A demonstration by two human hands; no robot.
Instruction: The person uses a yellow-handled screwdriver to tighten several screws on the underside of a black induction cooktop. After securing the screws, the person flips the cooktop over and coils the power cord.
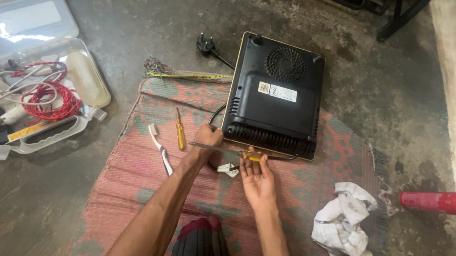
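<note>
A black cooktop (pixel 273 94) lies upside down on a red patterned mat (pixel 144 181), its vent grille facing up. A yellow-handled screwdriver (pixel 251 156) lies crosswise just in front of the cooktop's near edge. My right hand (pixel 258 179), palm up, holds its handle at the fingertips. My left hand (pixel 206 140) is curled around the metal shaft near the tip, beside the black power cord. A small white tag (pixel 229 169) lies between my hands.
A second yellow screwdriver (pixel 180 131) and a toothbrush (pixel 160 149) lie on the mat left of my hands. The plug (pixel 206 45) rests on the concrete floor. An open plastic tool case (pixel 38 85) sits far left, a crumpled white rag (pixel 345 227) and a red cylinder (pixel 439 202) right.
</note>
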